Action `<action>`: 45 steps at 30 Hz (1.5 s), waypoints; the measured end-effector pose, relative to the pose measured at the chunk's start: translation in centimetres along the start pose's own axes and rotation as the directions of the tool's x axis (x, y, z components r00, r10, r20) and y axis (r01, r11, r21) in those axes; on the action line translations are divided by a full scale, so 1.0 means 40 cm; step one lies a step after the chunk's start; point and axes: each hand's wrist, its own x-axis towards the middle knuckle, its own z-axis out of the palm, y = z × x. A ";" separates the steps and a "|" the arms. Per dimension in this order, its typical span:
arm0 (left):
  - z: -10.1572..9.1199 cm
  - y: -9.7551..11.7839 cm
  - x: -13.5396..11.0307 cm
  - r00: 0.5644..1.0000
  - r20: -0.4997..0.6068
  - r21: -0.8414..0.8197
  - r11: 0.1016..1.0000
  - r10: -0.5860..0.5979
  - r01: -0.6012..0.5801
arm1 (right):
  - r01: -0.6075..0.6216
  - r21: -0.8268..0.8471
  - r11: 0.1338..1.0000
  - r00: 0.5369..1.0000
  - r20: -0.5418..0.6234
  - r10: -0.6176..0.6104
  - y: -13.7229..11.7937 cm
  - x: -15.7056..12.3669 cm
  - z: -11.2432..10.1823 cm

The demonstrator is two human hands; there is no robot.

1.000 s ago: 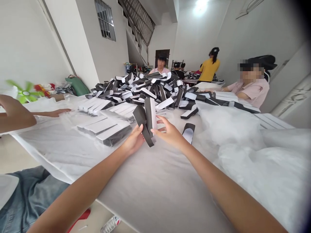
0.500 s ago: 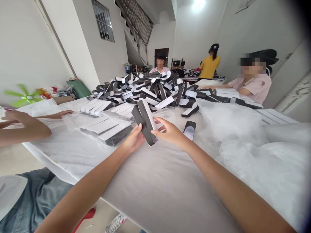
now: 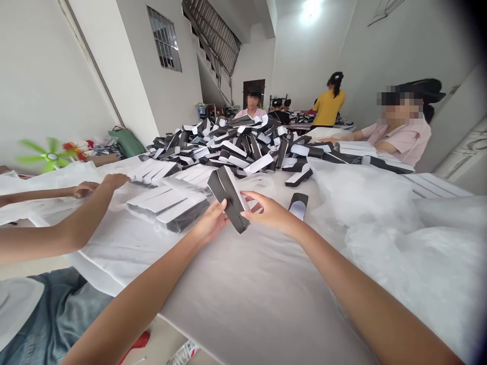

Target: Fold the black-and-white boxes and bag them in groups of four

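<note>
Between my hands is a long black card box with white edges [image 3: 229, 200], tilted, its lower end pointing toward me. My left hand [image 3: 210, 222] grips its left side, and my right hand [image 3: 268, 212] presses its fingers against the right side. A short black-and-white box [image 3: 298, 205] stands just beyond my right hand, apart from it. A heap of similar black-and-white boxes [image 3: 236, 144] rises behind them. A clear bag of white-faced boxes [image 3: 167, 208] lies left of my left hand.
A white sheet [image 3: 247, 289] covers the table, with puffy clear plastic [image 3: 365, 195] on the right. A co-worker's hands [image 3: 116, 179] reach in from the left. Another co-worker [image 3: 403, 142] sits at the right, and more people stand beyond the heap.
The box between my hands has turned slightly and tilts more diagonally. The co-worker's arm at the left has reached farther over the table, toward the clear bag.
</note>
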 end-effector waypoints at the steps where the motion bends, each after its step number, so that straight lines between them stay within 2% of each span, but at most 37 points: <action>1: -0.003 -0.002 0.001 1.000 0.012 0.031 0.999 -0.013 0.012 | -0.002 0.000 1.000 1.000 0.006 0.002 0.001 -0.001 -0.003; 7: -0.008 -0.006 0.001 0.998 0.022 0.122 0.991 -0.059 0.056 | 0.008 -0.022 1.000 0.999 0.050 -0.007 -0.002 -0.008 -0.023; 10: -0.001 -0.005 0.001 0.998 -0.004 0.074 0.995 -0.065 0.065 | 0.050 -0.077 0.996 0.998 0.048 -0.046 -0.003 -0.011 -0.012; 15: 0.005 0.011 0.004 1.000 0.000 -0.055 0.998 0.007 -0.007 | 0.136 -0.213 0.967 0.990 -0.009 -0.141 -0.008 -0.013 0.015; 18: -0.004 0.029 0.008 0.992 -0.113 -0.124 0.989 0.062 -0.076 | 0.156 -0.399 0.903 0.985 0.000 -0.171 -0.014 -0.016 0.014; 21: -0.017 0.042 0.011 0.957 -0.276 -0.130 0.982 0.094 -0.134 | 0.188 -0.535 0.824 0.978 0.025 -0.206 -0.017 -0.020 0.010; 25: -0.026 0.048 0.015 0.931 -0.349 -0.117 0.981 0.105 -0.154 | 0.186 -0.523 0.832 0.979 0.023 -0.205 -0.021 -0.018 0.008; 28: -0.026 0.046 0.014 0.945 -0.302 -0.067 0.986 0.128 -0.154 | 0.156 -0.493 0.856 0.987 0.039 -0.157 -0.036 -0.020 -0.031; 30: -0.023 0.045 0.010 0.950 -0.249 0.108 0.980 0.188 -0.166 | 0.116 -0.499 0.859 0.993 0.040 -0.111 -0.049 -0.035 -0.091; 31: -0.021 0.044 0.007 0.941 -0.223 0.258 0.947 0.254 -0.194 | 0.080 -0.508 0.858 0.997 0.020 -0.081 -0.055 -0.049 -0.130; 32: -0.018 0.041 0.005 0.921 -0.193 0.432 0.872 0.340 -0.231 | 0.018 -0.516 0.856 0.999 -0.028 -0.038 -0.060 -0.067 -0.173; 34: -0.013 0.034 0.005 0.853 -0.110 0.743 0.612 0.511 -0.271 | -0.152 -0.539 0.829 0.987 -0.132 0.095 -0.067 -0.107 -0.253; 36: -0.011 0.021 0.015 0.808 -0.037 0.899 0.372 0.589 -0.230 | -0.340 -0.554 0.760 0.940 -0.186 0.285 -0.072 -0.142 -0.308; 37: -0.013 0.013 0.025 0.802 -0.030 0.932 0.307 0.596 -0.193 | -0.404 -0.560 0.724 0.913 -0.198 0.357 -0.076 -0.152 -0.321; 38: -0.017 0.004 0.036 0.805 -0.042 0.949 0.276 0.592 -0.154 | -0.435 -0.567 0.700 0.896 -0.197 0.398 -0.081 -0.158 -0.322; 40: -0.030 -0.013 0.058 0.820 -0.105 0.951 0.297 0.562 -0.082 | -0.399 -0.586 0.705 0.912 -0.173 0.372 -0.094 -0.151 -0.297; 43: -0.051 -0.033 0.077 0.822 -0.194 0.917 0.396 0.536 -0.042 | -0.245 -0.598 0.763 0.967 -0.094 0.237 -0.107 -0.112 -0.211; 45: -0.054 -0.040 0.074 0.809 -0.207 0.902 0.428 0.550 -0.060 | -0.176 -0.588 0.790 0.982 -0.048 0.183 -0.101 -0.083 -0.142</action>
